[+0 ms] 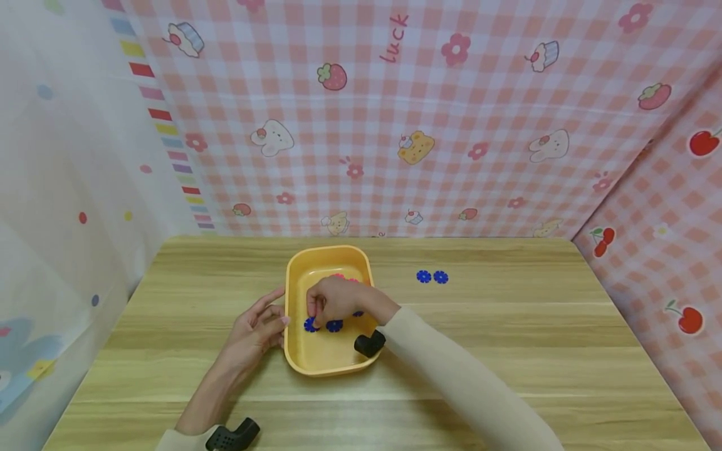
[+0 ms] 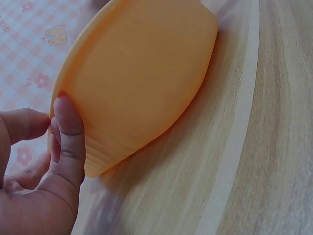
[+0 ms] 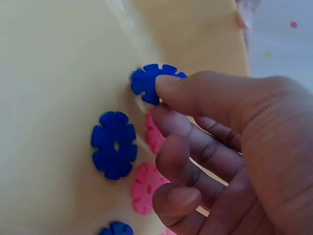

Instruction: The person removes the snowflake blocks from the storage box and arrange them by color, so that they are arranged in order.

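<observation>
A yellow plastic box [image 1: 327, 357] with rounded corners stands on the table. My left hand [image 1: 254, 332] pinches its left wall at the rim, thumb on one side and fingers on the other, as the left wrist view [image 2: 44, 166] shows. Inside the box, my right hand [image 1: 341, 299] holds a blue notched snowflake disc [image 3: 144, 82] between thumb and index finger. Beside it lies another blue disc [image 3: 103, 147] with a hole in its centre. Pink discs [image 3: 143, 188] lie by my curled lower fingers, partly hidden by them.
Two blue discs [image 1: 432, 277] lie side by side on the wooden table [image 1: 496, 351], right of the box. A pink checked cloth [image 1: 372, 113] rises along the table's far edge. Patterned cloths also hang at the left and right sides.
</observation>
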Demonstrator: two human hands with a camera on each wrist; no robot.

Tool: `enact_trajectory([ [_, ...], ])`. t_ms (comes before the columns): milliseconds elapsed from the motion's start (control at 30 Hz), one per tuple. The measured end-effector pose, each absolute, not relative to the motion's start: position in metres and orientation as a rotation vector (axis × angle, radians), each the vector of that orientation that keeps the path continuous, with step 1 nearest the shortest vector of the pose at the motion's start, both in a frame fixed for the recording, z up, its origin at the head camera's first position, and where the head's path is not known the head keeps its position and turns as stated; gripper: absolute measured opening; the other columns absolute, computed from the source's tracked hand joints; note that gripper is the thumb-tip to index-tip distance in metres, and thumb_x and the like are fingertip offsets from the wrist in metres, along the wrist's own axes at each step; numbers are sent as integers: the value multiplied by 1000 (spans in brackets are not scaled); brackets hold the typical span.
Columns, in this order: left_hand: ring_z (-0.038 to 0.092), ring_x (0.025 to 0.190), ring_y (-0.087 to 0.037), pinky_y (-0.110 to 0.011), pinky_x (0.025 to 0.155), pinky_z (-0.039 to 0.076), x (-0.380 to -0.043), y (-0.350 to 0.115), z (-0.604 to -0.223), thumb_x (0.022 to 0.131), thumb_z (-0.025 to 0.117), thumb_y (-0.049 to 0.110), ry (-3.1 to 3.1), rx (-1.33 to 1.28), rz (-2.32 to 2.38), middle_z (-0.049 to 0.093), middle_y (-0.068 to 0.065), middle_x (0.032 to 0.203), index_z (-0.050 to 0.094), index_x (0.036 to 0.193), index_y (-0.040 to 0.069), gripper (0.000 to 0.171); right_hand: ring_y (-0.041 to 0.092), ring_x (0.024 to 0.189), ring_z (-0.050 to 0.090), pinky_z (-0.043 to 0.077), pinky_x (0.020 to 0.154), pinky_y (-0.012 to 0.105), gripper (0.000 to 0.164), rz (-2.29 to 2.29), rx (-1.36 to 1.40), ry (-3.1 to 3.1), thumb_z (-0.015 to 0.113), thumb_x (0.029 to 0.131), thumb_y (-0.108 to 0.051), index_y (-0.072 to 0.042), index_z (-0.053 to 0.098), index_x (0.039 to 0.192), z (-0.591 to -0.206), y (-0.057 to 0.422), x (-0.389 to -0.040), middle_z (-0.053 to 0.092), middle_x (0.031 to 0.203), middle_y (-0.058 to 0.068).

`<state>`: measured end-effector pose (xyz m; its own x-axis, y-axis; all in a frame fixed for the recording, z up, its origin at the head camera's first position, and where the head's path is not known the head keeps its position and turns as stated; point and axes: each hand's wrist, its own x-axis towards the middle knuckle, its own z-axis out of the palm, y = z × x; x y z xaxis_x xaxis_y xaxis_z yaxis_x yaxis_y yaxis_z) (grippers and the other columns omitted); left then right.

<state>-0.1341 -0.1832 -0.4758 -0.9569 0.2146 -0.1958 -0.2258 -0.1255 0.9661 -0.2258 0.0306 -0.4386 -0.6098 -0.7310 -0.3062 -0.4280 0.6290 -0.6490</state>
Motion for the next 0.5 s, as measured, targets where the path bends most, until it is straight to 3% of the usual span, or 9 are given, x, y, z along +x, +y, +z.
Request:
enact_trajectory([
  [300,64,78,-13,-25,67,58,-134,-183,-475,98,65,4,1855,-27,2159,59,-5,108,33,159,11,70,7,67,60,48,59,20,11,-815,-883,2269,77,91,-17,-21,67,87,-429,47,-224,70,78,-7],
  [500,63,77,-13,-25,67,59,-134,-184,-475,98,65,4,1857,-14,2156,59,-1,105,33,159,11,70,8,59,55,46,52,21,8,-917,-896,2258,75,92,-14,-16,67,90,-421,59,-220,69,74,-5],
])
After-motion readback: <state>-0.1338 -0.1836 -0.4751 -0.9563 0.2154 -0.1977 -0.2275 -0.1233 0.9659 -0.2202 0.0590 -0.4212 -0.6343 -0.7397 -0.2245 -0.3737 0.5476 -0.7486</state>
